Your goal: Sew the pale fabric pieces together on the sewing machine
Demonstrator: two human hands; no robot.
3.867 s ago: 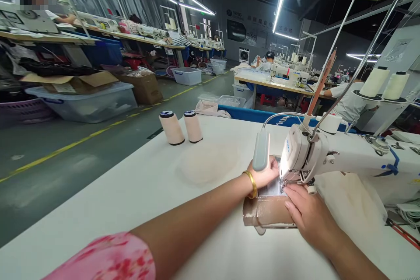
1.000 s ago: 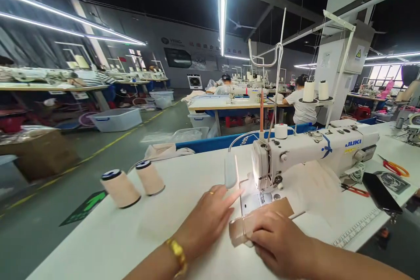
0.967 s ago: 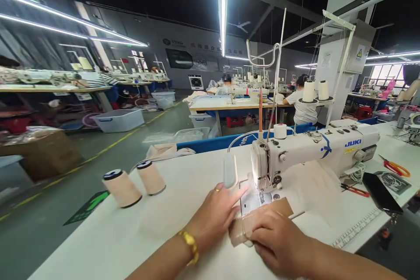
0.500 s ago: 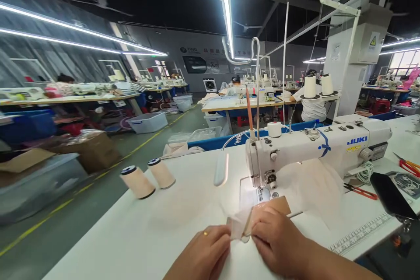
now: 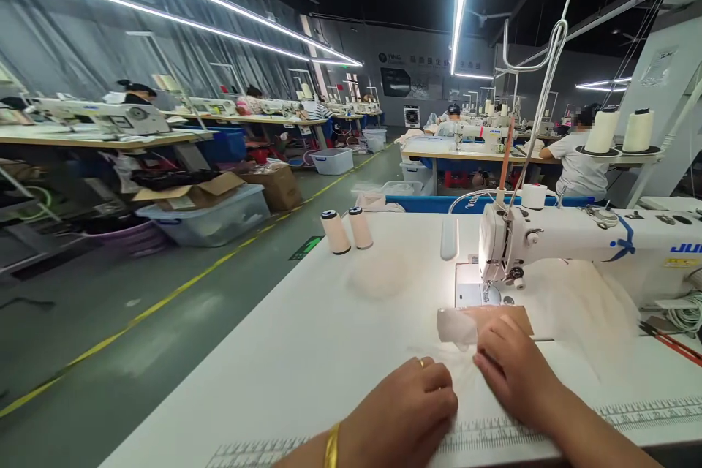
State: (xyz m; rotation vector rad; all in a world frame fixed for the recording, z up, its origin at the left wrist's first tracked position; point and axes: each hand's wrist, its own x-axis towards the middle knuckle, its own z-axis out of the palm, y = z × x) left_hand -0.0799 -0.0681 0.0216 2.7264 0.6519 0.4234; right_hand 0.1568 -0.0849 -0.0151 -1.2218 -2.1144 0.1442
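A white sewing machine [image 5: 548,234] stands at the right of the white table, its lamp shining on the needle plate [image 5: 469,292]. Just in front of the needle lies a brown card-like piece [image 5: 518,316], with a clear, film-like strip [image 5: 455,325] at its left end. My right hand [image 5: 515,373] is closed at the near edge of the brown piece, fingertips pinching thin sheer fabric [image 5: 461,360]. Lower and to the left, my left hand [image 5: 409,409] has its fingers curled together; what they hold is hidden. More pale sheer fabric [image 5: 592,314] lies under the machine arm.
Two cream thread cones [image 5: 336,232] stand at the table's far left edge. A clear ruler strip [image 5: 493,433] runs along the near edge. Red-handled snips [image 5: 672,342] lie at the right. Other people work at machines beyond.
The view has swung left. My left hand has come off the film-like strip and drawn back towards the table's near edge. My right hand has shifted to the near edge of the brown piece.
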